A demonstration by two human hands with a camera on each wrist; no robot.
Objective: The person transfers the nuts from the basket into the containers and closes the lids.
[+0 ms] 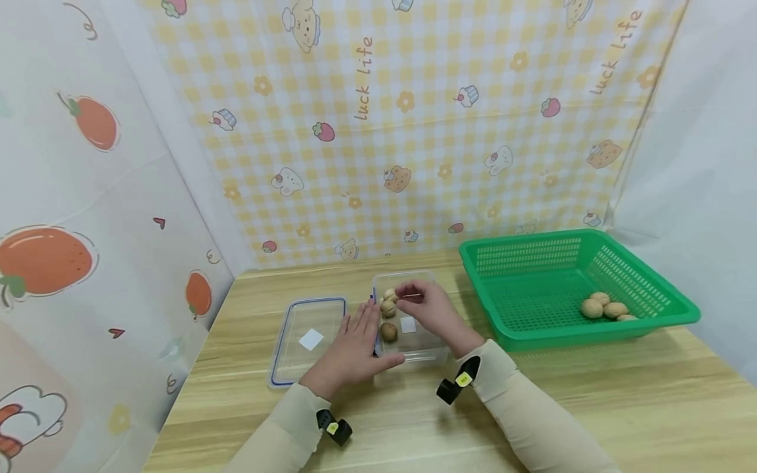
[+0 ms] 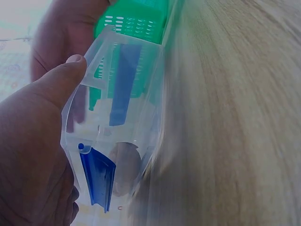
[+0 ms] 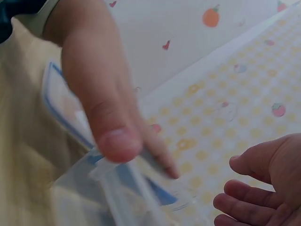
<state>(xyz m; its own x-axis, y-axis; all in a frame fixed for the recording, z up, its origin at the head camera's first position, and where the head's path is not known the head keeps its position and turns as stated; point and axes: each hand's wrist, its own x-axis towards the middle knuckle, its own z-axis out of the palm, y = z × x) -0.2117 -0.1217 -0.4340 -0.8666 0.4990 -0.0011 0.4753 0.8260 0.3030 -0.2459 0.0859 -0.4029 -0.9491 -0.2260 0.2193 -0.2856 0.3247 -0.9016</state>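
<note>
A clear plastic box (image 1: 414, 355) holds walnuts (image 1: 389, 332) along its left side. My left hand (image 1: 355, 345) rests on the box's left edge, fingers straight and thumb over the near side; the left wrist view shows its thumb (image 2: 63, 80) at the rim of the box (image 2: 94, 122), near a blue clip (image 2: 99, 179). Over the box, my right hand (image 1: 434, 312) has its fingertips beside the back walnuts. In the right wrist view, that hand (image 3: 263, 188) has slightly bent fingers and no object visible between them.
To the left of the box lies a clear lid with a blue seal (image 1: 286, 341) and a white square. A green basket (image 1: 503, 335) stands at the right, with several walnuts (image 1: 592, 308) in its right part. A patterned cloth (image 1: 414, 144) hangs behind the wooden table (image 1: 402, 427).
</note>
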